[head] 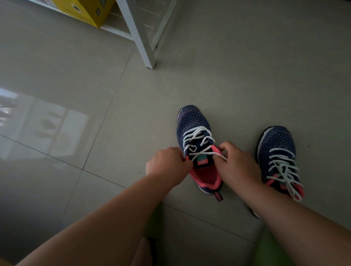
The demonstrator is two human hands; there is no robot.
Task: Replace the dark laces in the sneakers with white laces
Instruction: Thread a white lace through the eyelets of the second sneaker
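Note:
Two navy knit sneakers with pink lining stand on the tiled floor. The left sneaker [192, 123] has a white lace [197, 136] threaded loosely through its eyelets. My left hand [168, 163] grips the shoe's left collar edge with curled fingers. My right hand [236, 162] pinches the lace end at the right top eyelet, beside the tongue. The right sneaker [278, 147] stands apart to the right, with a white lace [284, 167] running down over its opening. No dark laces are in view.
A white shelf frame leg [143, 43] stands on the floor behind the shoes, with a yellow box [86, 9] on its lower shelf. Green cloth [266, 248] covers my knees at the bottom. Bare grey tiles stretch to the left.

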